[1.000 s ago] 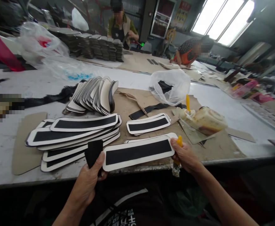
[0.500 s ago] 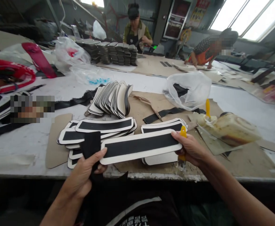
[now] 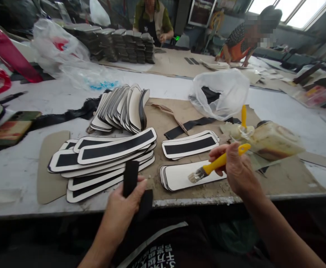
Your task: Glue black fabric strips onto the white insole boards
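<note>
My right hand (image 3: 237, 169) grips a yellow-handled paintbrush (image 3: 217, 163). Its bristles meet the top of a small stack of plain white curved pieces (image 3: 179, 176) at the table's front. My left hand (image 3: 129, 201) is closed on black fabric strips (image 3: 130, 178), held upright near the table edge. Left of centre lies a pile of white pieces with black strips on them (image 3: 115, 147). A smaller pile of such strip-covered pieces (image 3: 190, 146) rests just behind the plain stack.
Behind the piles, many curved pieces (image 3: 121, 108) stand fanned out. A translucent glue jug (image 3: 277, 137) with a second yellow-handled brush (image 3: 243, 116) lies at right. A clear plastic bag (image 3: 221, 93) sits behind. Two people work across the table (image 3: 168, 83).
The strip-covered white piece has left my hands and tops the left pile. My right hand has brought the brush down to the plain stack. My left hand has moved right with the black strips.
</note>
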Motion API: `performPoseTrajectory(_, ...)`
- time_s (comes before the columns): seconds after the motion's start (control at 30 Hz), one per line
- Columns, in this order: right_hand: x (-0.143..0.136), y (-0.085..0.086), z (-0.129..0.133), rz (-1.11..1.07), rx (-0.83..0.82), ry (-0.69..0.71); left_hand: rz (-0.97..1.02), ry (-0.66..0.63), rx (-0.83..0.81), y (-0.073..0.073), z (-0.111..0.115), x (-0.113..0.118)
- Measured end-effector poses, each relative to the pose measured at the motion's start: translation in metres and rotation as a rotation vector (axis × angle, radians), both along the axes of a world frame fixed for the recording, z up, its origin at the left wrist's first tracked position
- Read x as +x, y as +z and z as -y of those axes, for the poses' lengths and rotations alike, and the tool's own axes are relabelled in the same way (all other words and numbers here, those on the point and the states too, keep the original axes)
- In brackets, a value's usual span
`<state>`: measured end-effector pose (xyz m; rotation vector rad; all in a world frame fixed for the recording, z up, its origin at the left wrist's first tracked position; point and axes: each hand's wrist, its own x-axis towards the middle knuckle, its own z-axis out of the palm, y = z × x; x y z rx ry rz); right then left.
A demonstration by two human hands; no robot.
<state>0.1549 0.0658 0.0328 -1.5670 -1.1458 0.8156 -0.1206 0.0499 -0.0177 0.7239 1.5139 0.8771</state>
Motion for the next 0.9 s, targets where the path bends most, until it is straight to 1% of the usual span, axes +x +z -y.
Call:
performPoseTrajectory(0.03,-0.003,-0.003,0.003,-0.062,0.013,-0.017,0.05,-0.068,-0.026,-0.004,0.0,0.019)
performPoseTrajectory(0.07,-0.007,-0.007,0.005,-0.121,0.031,-0.032,0.092,-0.11,-0.041,-0.008,-0.001,0.035)
performPoseTrajectory(0.13,-0.014,-0.017,0.008,-0.231,0.051,-0.044,0.142,-0.177,-0.071,-0.013,-0.006,0.054)
performPoseTrajectory(0.23,-0.023,-0.034,0.011,-0.347,0.02,-0.023,0.146,-0.212,-0.099,-0.017,-0.014,0.062)
performPoseTrajectory(0.33,-0.027,-0.045,0.013,-0.374,-0.053,0.003,0.131,-0.213,-0.098,-0.019,-0.017,0.062)
performPoseTrajectory(0.4,-0.026,-0.045,0.015,-0.316,-0.113,0.012,0.112,-0.202,-0.09,-0.02,-0.016,0.062)
performPoseTrajectory(0.47,-0.02,-0.043,0.017,-0.192,-0.132,0.006,0.09,-0.188,-0.076,-0.022,-0.015,0.063)
performPoseTrajectory(0.6,0.002,-0.039,0.023,0.061,-0.051,-0.039,0.046,-0.156,-0.058,-0.027,-0.011,0.065)
performPoseTrajectory(0.77,0.033,-0.04,0.028,0.314,0.051,-0.101,0.006,-0.14,-0.061,-0.032,-0.009,0.066)
performPoseTrajectory(0.9,0.053,-0.037,0.03,0.511,0.102,-0.119,-0.026,-0.131,-0.068,-0.036,-0.007,0.064)
